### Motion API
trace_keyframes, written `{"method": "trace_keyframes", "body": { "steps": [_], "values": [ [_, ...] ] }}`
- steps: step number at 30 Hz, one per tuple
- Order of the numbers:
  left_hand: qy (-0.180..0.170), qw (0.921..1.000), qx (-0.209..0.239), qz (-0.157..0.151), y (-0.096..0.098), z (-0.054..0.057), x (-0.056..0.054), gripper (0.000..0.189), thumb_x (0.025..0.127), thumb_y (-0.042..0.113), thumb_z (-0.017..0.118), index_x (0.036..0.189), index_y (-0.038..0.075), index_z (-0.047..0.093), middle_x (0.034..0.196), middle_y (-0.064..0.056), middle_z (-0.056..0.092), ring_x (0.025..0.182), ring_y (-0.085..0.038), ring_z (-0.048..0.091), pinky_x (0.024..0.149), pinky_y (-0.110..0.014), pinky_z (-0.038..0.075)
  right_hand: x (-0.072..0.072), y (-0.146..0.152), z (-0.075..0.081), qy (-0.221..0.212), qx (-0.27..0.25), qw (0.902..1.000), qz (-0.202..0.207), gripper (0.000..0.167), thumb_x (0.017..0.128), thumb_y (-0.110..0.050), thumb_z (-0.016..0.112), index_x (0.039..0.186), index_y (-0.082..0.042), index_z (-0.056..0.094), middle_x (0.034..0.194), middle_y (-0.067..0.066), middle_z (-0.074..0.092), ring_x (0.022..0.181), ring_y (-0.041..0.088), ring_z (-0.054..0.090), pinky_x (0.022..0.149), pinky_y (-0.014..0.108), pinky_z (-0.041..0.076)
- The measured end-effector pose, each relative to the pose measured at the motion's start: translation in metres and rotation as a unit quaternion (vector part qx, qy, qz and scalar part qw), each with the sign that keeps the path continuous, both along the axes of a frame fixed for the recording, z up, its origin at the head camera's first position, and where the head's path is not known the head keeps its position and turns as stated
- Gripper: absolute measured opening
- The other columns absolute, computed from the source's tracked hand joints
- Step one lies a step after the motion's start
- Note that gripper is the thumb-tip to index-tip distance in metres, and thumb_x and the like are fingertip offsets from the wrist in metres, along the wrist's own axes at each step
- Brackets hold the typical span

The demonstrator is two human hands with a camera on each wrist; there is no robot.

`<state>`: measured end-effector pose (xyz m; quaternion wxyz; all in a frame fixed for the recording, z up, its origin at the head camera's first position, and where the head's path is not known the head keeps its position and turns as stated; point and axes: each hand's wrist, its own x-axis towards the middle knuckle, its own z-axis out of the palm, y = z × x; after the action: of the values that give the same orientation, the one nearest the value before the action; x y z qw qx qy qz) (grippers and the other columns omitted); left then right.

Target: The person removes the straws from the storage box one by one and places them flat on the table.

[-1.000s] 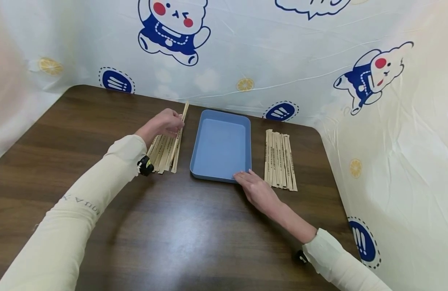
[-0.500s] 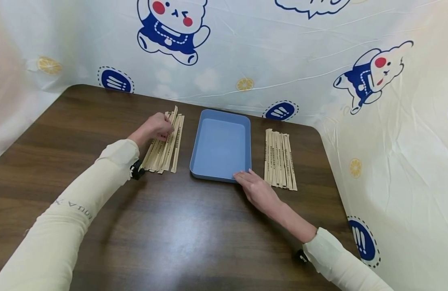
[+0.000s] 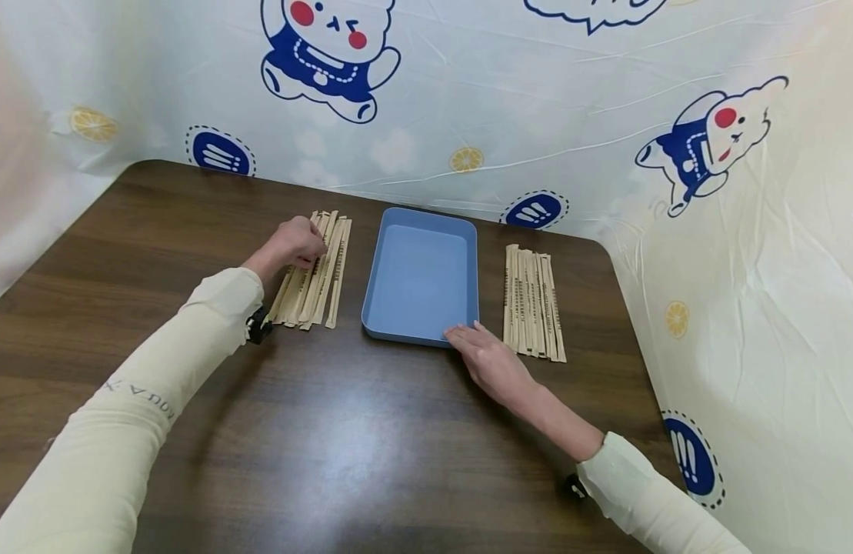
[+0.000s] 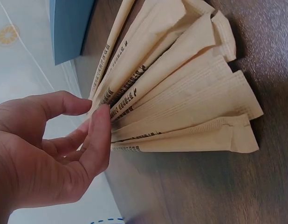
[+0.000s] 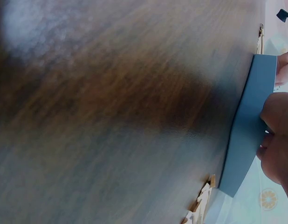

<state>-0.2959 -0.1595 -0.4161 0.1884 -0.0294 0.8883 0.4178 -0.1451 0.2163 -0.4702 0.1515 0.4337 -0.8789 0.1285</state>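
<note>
My left hand (image 3: 299, 242) is over the left row of long, slim brown paper packets (image 3: 322, 296). They have printed lettering and flat sealed ends, and what is inside is hidden. In the left wrist view, the fingers (image 4: 101, 135) are loosely bent at the packets (image 4: 181, 79), with a gap between thumb and index finger. At the near right corner of the shallow blue tray (image 3: 424, 281), my right hand (image 3: 491, 365) holds the rim. The right wrist view shows that hand (image 5: 279, 135) against the tray's outer wall (image 5: 251, 121).
A second row of similar packets (image 3: 533, 304) lies right of the tray, beside my right hand. Everything stands on a dark wooden table (image 3: 315, 446). A printed curtain (image 3: 433, 92) hangs along its back and sides.
My left hand has moved left with a raised packet and lowered it onto the left row; the packet now lies among the others. The right hand and tray have stayed put.
</note>
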Motion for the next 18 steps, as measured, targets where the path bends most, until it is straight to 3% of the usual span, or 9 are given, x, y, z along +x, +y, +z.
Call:
{"method": "trace_keyframes", "body": {
  "steps": [4, 10, 13, 16, 18],
  "values": [
    [0.001, 1.0, 0.003, 0.002, 0.0006, 0.0011, 0.0027, 0.007, 0.093, 0.003, 0.051, 0.087, 0.001, 0.055, 0.058, 0.001, 0.043, 0.055, -0.014, 0.048, 0.059, -0.032, 0.057, -0.0005, 0.0, -0.0003, -0.002, 0.0, 1.0, 0.001, 0.035, 0.09, 0.01, 0.066, 0.125, 0.005, 0.066, 0.123, 0.018, 0.067, 0.117, 0.029, 0.063, 0.106, 0.048, 0.044],
    [-0.001, 0.9999, 0.012, 0.009, 0.0006, 0.0024, 0.0038, 0.02, 0.094, 0.004, 0.051, 0.074, 0.008, 0.048, 0.055, 0.003, 0.04, 0.052, -0.012, 0.043, 0.059, -0.031, 0.055, -0.001, -0.0011, -0.0001, 0.004, -0.005, 0.9999, 0.01, 0.035, 0.089, 0.01, 0.066, 0.124, 0.005, 0.066, 0.122, 0.018, 0.067, 0.116, 0.029, 0.063, 0.105, 0.048, 0.045],
    [0.002, 0.9998, 0.016, 0.011, 0.0011, 0.004, 0.0041, 0.019, 0.095, 0.005, 0.051, 0.076, 0.007, 0.049, 0.056, 0.002, 0.042, 0.053, -0.013, 0.044, 0.062, -0.034, 0.056, -0.0024, -0.0011, -0.0005, 0.008, -0.011, 0.9998, 0.014, 0.035, 0.089, 0.01, 0.067, 0.123, 0.006, 0.067, 0.122, 0.018, 0.068, 0.116, 0.03, 0.063, 0.104, 0.049, 0.045],
    [0.007, 0.9996, 0.026, 0.007, 0.004, 0.0056, 0.005, 0.009, 0.097, 0.006, 0.052, 0.09, 0.0, 0.053, 0.065, -0.002, 0.048, 0.058, -0.014, 0.049, 0.07, -0.038, 0.058, -0.0027, -0.0004, -0.0016, 0.008, -0.015, 0.9998, 0.013, 0.034, 0.089, 0.01, 0.067, 0.123, 0.006, 0.067, 0.121, 0.018, 0.068, 0.115, 0.03, 0.064, 0.104, 0.049, 0.045],
    [0.011, 0.9995, 0.03, 0.0, 0.0071, 0.0072, 0.0062, 0.013, 0.098, 0.007, 0.052, 0.105, -0.004, 0.054, 0.073, -0.006, 0.051, 0.062, -0.015, 0.052, 0.074, -0.04, 0.059, -0.0024, 0.0002, -0.0021, 0.005, -0.014, 0.9999, 0.008, 0.033, 0.089, 0.009, 0.066, 0.122, 0.005, 0.068, 0.121, 0.018, 0.068, 0.115, 0.03, 0.064, 0.104, 0.048, 0.045]
  ]
}}
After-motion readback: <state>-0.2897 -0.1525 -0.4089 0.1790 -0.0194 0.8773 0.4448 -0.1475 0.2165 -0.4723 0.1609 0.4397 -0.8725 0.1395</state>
